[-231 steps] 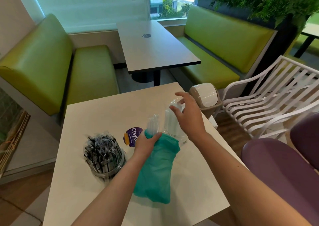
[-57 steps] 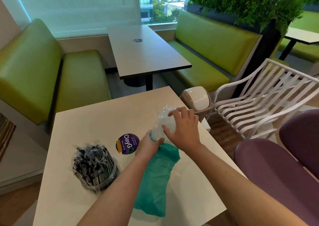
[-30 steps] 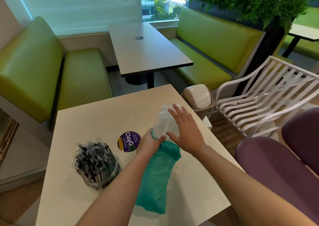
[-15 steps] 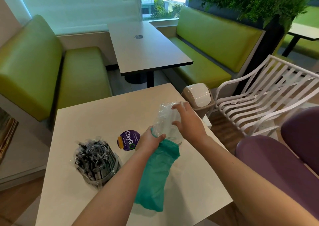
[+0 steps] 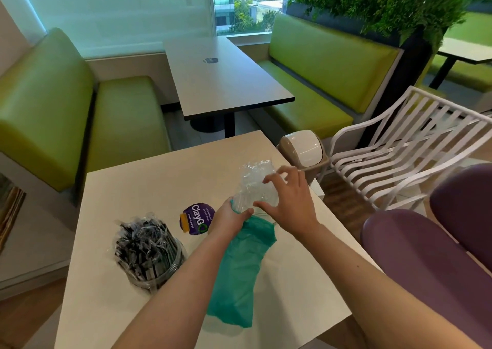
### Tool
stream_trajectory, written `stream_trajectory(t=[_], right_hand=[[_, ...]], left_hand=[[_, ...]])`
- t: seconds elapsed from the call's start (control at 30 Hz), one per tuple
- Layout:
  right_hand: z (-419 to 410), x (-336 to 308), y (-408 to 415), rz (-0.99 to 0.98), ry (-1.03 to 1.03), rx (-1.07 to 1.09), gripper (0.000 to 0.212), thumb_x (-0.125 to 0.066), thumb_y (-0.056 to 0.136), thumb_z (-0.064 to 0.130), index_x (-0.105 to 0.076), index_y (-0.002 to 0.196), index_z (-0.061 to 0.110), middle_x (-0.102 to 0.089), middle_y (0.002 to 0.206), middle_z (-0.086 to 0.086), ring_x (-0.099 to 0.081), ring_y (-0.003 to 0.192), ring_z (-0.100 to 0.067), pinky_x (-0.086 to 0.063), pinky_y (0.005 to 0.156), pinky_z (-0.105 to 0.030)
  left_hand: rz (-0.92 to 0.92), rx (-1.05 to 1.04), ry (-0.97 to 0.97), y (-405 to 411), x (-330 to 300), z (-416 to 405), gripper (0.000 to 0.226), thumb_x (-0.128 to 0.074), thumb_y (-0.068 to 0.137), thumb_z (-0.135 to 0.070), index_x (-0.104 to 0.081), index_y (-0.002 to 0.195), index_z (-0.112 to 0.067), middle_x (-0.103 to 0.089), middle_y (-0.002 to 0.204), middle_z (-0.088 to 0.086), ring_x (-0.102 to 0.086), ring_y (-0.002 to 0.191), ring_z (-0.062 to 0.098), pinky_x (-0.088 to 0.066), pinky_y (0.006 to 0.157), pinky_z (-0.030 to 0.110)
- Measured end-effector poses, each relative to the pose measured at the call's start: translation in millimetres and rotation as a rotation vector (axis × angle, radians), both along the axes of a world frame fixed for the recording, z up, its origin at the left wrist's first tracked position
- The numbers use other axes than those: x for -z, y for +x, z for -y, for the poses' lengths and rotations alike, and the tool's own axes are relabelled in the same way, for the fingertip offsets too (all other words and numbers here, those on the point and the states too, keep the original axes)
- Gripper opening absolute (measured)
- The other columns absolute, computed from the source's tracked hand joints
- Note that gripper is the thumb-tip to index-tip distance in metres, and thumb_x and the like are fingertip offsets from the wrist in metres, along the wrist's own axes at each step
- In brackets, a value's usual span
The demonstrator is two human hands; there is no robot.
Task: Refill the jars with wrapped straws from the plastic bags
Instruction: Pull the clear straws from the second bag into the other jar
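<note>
A teal plastic bag [image 5: 241, 274] lies on the white table [image 5: 292, 290]. My left hand [image 5: 230, 217] is closed around the bag's mouth. A crinkled bundle of clear wrapped straws [image 5: 253, 182] sticks out of the mouth, up and away from me. The clear jar behind it is hard to tell apart from the bundle. My right hand [image 5: 291, 202] curls over the bundle's right side, thumb and fingers touching the clear wrapping. A second clear jar [image 5: 149, 258], packed with black wrapped straws, stands at the table's left.
A round purple sticker [image 5: 198, 218] lies on the table between the jar and my left hand. A small beige swing-lid bin [image 5: 303, 149] stands just past the table's far right corner. A white slatted chair [image 5: 415, 146] and purple seats [image 5: 431, 255] stand to the right.
My right hand went from lying flat against the clear bundle to curling its fingers around the bundle's side. My left hand kept its grip on the bag's mouth.
</note>
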State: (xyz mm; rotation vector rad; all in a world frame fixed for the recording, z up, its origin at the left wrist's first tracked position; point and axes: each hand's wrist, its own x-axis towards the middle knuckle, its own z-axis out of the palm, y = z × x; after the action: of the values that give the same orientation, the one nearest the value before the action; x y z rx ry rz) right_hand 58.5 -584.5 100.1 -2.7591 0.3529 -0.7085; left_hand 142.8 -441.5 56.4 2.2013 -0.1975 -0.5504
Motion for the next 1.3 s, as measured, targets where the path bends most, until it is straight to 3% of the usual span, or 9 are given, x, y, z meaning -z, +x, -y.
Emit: stream_trajectory(t=[0.1, 0.27, 0.4, 0.5, 0.77, 0.9, 1.03, 1.17, 1.3], right_hand=[[-4.4, 7.6, 0.5, 0.0, -0.117, 0.066, 0.038, -0.071, 0.078, 0.055, -0.065, 0.104, 0.029, -0.057, 0.109, 0.002, -0.048, 0.101, -0.019, -0.045, 0.087, -0.035], [-5.9, 2.4, 1.1, 0.07, -0.103, 0.022, 0.022, -0.071, 0.084, 0.042, -0.071, 0.097, 0.025, -0.071, 0.094, 0.007, -0.057, 0.089, -0.015, -0.041, 0.082, -0.035], [-6.0, -13.5, 3.9, 0.189, -0.102, 0.003, 0.019, -0.074, 0.084, 0.03, -0.072, 0.099, 0.018, -0.072, 0.097, 0.001, -0.06, 0.09, -0.019, -0.048, 0.082, -0.035], [-8.2, -9.7, 2.9, 0.136, -0.133, -0.063, 0.018, -0.078, 0.081, 0.022, -0.074, 0.097, 0.016, -0.072, 0.095, -0.001, -0.06, 0.09, -0.02, -0.052, 0.081, -0.035], [-15.3, 11.0, -6.9, 0.045, -0.165, -0.006, 0.024, -0.077, 0.081, 0.027, -0.074, 0.104, 0.022, -0.062, 0.103, 0.0, -0.053, 0.093, -0.02, -0.052, 0.077, -0.033], [-37.7, 9.9, -19.7, 0.101, 0.015, -0.007, 0.015, -0.072, 0.083, 0.02, -0.067, 0.097, 0.019, -0.058, 0.101, -0.001, -0.052, 0.094, -0.018, -0.05, 0.079, -0.028], [-61.6, 21.3, -26.7, -0.134, 0.382, -0.103, 0.014, -0.062, 0.092, 0.023, -0.069, 0.103, 0.018, -0.065, 0.098, 0.005, -0.054, 0.092, -0.008, -0.049, 0.079, -0.023], [-72.8, 30.5, -19.5, -0.272, 0.727, -0.102, 0.022, -0.057, 0.096, 0.022, -0.069, 0.114, 0.016, -0.07, 0.107, 0.003, -0.06, 0.093, -0.007, -0.05, 0.086, -0.023], [-73.6, 32.1, -15.1, -0.368, 0.994, -0.145, 0.035, -0.069, 0.088, 0.028, -0.063, 0.121, 0.017, -0.067, 0.111, 0.001, -0.06, 0.095, -0.007, -0.051, 0.083, -0.022]], left_hand=[[-0.001, -0.004, 0.002, 0.1, 0.2, 0.1, 0.061, -0.069, 0.083, -0.051, -0.047, 0.135, -0.028, -0.064, 0.117, -0.001, -0.06, 0.104, 0.023, -0.051, 0.09, 0.041], [-0.018, -0.01, 0.002, -0.6, -2.0, 0.7, 0.056, -0.069, 0.085, -0.048, -0.049, 0.132, -0.027, -0.063, 0.114, -0.001, -0.06, 0.101, 0.022, -0.051, 0.089, 0.04], [-0.039, -0.016, -0.007, -0.6, -4.0, 0.7, 0.055, -0.07, 0.085, -0.046, -0.049, 0.132, -0.025, -0.063, 0.115, 0.0, -0.059, 0.102, 0.023, -0.051, 0.09, 0.039], [-0.038, -0.005, -0.009, 0.4, -6.0, 0.3, 0.054, -0.071, 0.085, -0.043, -0.051, 0.131, -0.023, -0.062, 0.111, 0.0, -0.059, 0.102, 0.023, -0.05, 0.09, 0.039], [-0.093, 0.008, -0.109, -3.2, -0.3, -14.9, 0.056, -0.068, 0.087, -0.045, -0.047, 0.13, -0.016, -0.061, 0.11, 0.003, -0.06, 0.098, 0.021, -0.048, 0.078, 0.034], [-0.194, -0.028, -0.159, -4.8, 1.1, -29.1, 0.057, -0.061, 0.088, -0.055, -0.044, 0.123, -0.013, -0.06, 0.108, 0.006, -0.06, 0.098, 0.02, -0.051, 0.083, 0.036], [-0.259, 0.012, -0.233, -9.4, -2.0, -38.9, 0.058, -0.055, 0.089, -0.06, -0.042, 0.128, -0.018, -0.062, 0.114, 0.006, -0.062, 0.102, 0.019, -0.052, 0.084, 0.033], [-0.208, 0.072, -0.161, -7.7, 15.0, -45.5, 0.097, -0.049, 0.06, -0.094, -0.047, 0.131, -0.029, -0.045, 0.132, 0.005, -0.053, 0.118, 0.023, -0.048, 0.101, 0.044], [-0.308, 0.024, -0.222, 7.8, 52.6, -51.8, 0.092, -0.062, 0.053, -0.092, -0.057, 0.124, -0.035, -0.048, 0.138, 0.011, -0.056, 0.119, 0.025, -0.049, 0.102, 0.044]])
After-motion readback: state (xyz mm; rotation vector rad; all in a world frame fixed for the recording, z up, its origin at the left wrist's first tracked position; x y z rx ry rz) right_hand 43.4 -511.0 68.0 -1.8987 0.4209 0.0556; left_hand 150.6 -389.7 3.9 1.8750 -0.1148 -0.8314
